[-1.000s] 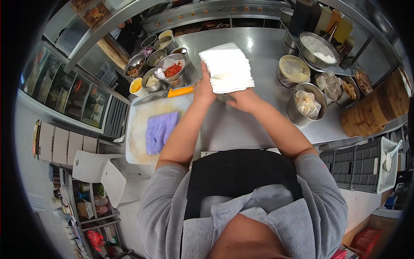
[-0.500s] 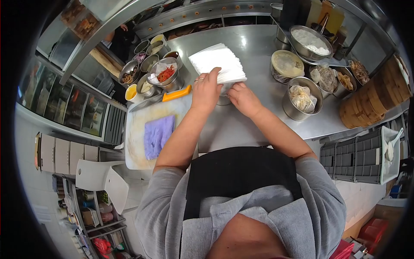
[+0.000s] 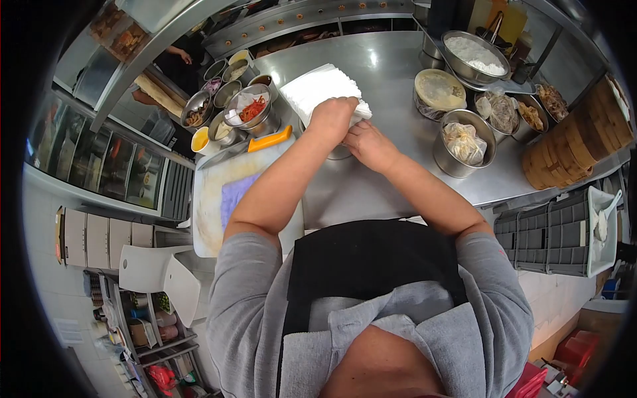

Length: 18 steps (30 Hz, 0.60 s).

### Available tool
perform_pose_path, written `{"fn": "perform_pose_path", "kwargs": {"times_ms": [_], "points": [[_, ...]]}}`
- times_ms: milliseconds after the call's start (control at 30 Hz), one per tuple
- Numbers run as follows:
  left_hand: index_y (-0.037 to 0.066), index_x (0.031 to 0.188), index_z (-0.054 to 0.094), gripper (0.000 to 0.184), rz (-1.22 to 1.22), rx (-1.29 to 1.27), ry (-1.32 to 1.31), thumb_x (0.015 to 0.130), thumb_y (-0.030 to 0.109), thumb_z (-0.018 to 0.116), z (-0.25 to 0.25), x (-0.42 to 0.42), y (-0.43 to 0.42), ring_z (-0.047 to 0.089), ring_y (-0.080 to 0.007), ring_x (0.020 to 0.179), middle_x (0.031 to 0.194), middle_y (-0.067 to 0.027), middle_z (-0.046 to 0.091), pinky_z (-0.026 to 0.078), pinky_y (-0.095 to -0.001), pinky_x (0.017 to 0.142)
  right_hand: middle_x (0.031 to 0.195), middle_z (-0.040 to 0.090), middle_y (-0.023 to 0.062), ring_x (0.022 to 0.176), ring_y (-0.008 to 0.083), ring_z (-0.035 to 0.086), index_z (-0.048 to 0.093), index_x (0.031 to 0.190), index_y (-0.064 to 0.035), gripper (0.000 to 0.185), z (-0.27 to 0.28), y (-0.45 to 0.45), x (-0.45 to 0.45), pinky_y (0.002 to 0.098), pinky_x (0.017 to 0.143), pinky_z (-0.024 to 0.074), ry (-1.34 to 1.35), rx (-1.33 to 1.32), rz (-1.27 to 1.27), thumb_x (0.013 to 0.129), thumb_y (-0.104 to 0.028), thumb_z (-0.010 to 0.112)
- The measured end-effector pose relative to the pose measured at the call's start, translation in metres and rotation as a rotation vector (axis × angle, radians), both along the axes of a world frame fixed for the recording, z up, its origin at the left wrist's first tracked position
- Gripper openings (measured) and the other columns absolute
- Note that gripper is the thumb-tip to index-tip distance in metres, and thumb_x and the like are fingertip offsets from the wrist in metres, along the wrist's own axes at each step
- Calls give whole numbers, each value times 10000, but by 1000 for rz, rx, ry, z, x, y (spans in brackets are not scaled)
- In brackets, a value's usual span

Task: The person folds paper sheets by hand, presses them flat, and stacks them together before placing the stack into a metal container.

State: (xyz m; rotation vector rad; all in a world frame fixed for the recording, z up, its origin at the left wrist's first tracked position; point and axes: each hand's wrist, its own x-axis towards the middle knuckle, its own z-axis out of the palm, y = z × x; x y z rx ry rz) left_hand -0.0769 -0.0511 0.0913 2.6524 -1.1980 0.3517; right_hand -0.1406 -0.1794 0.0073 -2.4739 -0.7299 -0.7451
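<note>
A thick stack of white paper sheets (image 3: pixel 317 89), perhaps napkins, lies on top of a round metal container (image 3: pixel 340 154), of which only the near edge shows. My left hand (image 3: pixel 334 119) is closed over the near right edge of the stack, its fingers bent down onto the paper. Just right of it, my right hand (image 3: pixel 370 144) has its fingers drawn together at the stack's near corner, touching or almost touching my left hand. What the right fingertips hold is hidden.
Left of my hands, a knife with an orange handle (image 3: pixel 271 139) rests on a white cutting board (image 3: pixel 209 192) with a purple cloth (image 3: pixel 233 196). Metal bowls of food (image 3: pixel 249 109) stand behind. At right are a bagged-food pot (image 3: pixel 464 144) and bamboo steamers (image 3: pixel 564 146). Another person's hand (image 3: pixel 182 55) shows far left.
My left hand has moved right and curled over the stack's near edge. My right hand has shifted slightly left, closer to it. The left forearm now covers part of the purple cloth.
</note>
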Motion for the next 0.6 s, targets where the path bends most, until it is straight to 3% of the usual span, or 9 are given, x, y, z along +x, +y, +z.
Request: {"fn": "perform_pose_path", "kwargs": {"times_ms": [200,300,400,500,600], "points": [[73,1147,633,319,92,-140,192,828,80,626,0,12,14,650,-356,925,1029,-172,677,521,-410,802,904,640,59,985,258,570,678,880,-84,117,8,-7,2,412,963,428,118,-23,28,818,-176,645],[74,1145,634,343,63,-247,156,808,110,689,3,6,20,642,-361,939,1038,-174,674,517,-404,820,897,642,61,976,259,574,686,893,-93,182,20,-3,-11,412,954,423,-1,-87,-68,812,-256,674],[53,1109,637,318,22,-241,86,796,85,684,9,6,26,644,-340,952,995,-176,677,516,-419,824,927,639,75,1002,257,573,694,916,-96,278,30,10,-15,426,963,409,44,-135,-31,798,-348,697],[72,1102,659,318,33,-209,105,791,122,706,9,12,30,634,-346,977,1040,-165,675,508,-403,843,992,638,90,1057,250,562,715,969,-115,353,35,28,-4,438,964,391,449,-233,-56,778,-412,712],[77,1098,664,320,35,-192,63,784,118,707,11,6,29,637,-342,968,1038,-152,675,512,-405,835,1063,639,72,1113,243,542,727,1030,-142,417,42,35,4,476,952,370,434,-418,-79,757,-457,727]]}}
